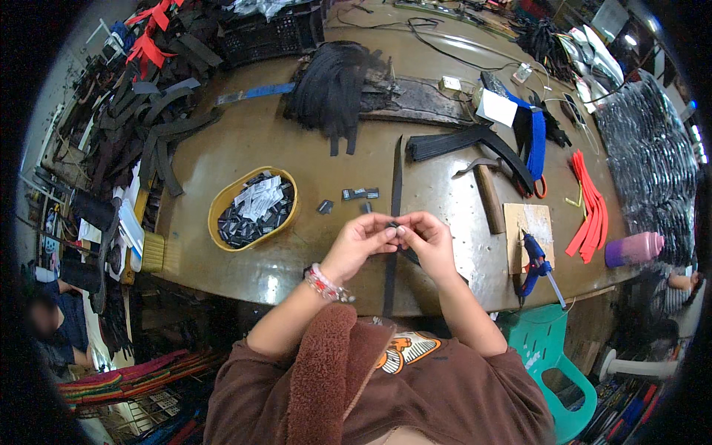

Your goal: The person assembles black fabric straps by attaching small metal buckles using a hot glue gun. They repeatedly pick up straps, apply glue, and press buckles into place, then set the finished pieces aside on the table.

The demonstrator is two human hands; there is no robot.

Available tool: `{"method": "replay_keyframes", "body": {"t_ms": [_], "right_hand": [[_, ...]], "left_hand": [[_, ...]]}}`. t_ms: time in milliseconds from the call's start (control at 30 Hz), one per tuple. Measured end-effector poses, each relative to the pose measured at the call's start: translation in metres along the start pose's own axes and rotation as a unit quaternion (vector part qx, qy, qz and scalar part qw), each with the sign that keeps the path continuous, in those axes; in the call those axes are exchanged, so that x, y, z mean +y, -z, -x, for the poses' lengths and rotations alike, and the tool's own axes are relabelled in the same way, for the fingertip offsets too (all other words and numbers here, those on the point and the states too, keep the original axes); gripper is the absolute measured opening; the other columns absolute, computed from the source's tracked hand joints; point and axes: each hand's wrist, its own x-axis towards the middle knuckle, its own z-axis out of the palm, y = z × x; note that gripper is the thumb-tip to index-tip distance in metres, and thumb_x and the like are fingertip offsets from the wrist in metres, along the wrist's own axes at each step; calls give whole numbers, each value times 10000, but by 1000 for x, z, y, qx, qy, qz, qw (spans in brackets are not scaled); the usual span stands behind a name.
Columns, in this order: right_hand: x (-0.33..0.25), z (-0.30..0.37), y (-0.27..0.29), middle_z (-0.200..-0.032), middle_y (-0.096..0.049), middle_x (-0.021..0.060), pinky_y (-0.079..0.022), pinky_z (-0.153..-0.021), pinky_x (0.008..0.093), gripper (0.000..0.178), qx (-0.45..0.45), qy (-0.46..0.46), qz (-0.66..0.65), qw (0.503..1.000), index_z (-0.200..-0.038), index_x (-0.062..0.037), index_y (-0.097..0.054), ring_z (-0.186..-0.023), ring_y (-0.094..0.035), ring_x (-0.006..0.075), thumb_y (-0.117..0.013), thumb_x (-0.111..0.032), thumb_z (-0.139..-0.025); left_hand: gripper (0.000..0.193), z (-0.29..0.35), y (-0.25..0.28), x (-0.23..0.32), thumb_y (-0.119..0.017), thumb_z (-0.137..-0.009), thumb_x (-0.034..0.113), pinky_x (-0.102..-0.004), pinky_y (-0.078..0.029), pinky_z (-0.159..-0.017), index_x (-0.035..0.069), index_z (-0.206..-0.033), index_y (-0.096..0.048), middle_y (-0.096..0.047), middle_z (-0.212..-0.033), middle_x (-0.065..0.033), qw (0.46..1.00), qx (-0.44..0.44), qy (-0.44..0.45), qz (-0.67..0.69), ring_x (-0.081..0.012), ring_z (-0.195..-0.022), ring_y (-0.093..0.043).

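Above the near middle of the table, my left hand (362, 241) and my right hand (430, 245) meet fingertip to fingertip. Both are closed in a pinch on a small dark piece (392, 224), mostly covered by the fingers, so its kind is unclear. A long black strap (397, 178) lies on the table and passes under the hands toward the front edge. Just beyond the left hand are loose small black labels (360, 193) and another black label (325, 207). To the left, a yellow oval basket (214, 200) holds many black and white labels (256, 211).
On the right lie a hammer (489, 196), a blue glue gun (535, 259) on a board, red straps (589, 211) and a pink-purple bottle (634, 249). Black straps (330, 85) are heaped farther back. A green chair (552, 356) stands at the front right.
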Motion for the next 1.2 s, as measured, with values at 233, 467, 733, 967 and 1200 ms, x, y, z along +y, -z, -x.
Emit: {"method": "replay_keyframes", "body": {"t_ms": [233,467,733,967,1200], "right_hand": [[-9,8,7,-796,-626,48,-498,-571,234,149,-59,-209,-173,961,-1005,-2,-587,-681,-611,122,-611,-87,-886],[-11,1,2,-817,-628,69,-514,-581,236,183,-54,-199,-151,967,-1021,7,-560,-693,-614,132,-626,-69,-868],[-28,0,13,-812,-635,55,-508,-628,225,228,12,-101,-92,991,-1067,22,-577,-693,-599,104,-626,-13,-848],[-19,13,-2,-829,-640,44,-494,-617,214,95,-12,-93,-55,994,-926,-2,-620,-716,-606,87,-629,-75,-866],[-10,7,16,-749,-612,-12,-427,-578,221,56,84,-26,25,996,-843,-30,-639,-646,-535,64,-652,-84,-842]], "left_hand": [[77,17,-4,8,-695,-731,11,-325,-463,-572,11,-783,-638,-562,-737,-90,737,81,-376,-556,-237,-675,-570],[93,13,10,26,-623,-715,50,-332,-457,-605,39,-802,-595,-500,-739,-66,639,-95,-443,-622,-225,-698,-529],[162,-4,13,56,-683,-770,65,-295,-499,-649,26,-908,-607,-587,-822,-71,795,21,-327,-511,-189,-749,-604],[161,2,1,7,-657,-852,63,-228,-510,-692,2,-976,-575,-632,-895,-41,990,-24,-51,-127,-99,-780,-615],[127,0,23,32,-658,-850,87,-223,-501,-585,19,-915,-571,-629,-784,-28,951,60,-96,-288,-85,-687,-604]]}}
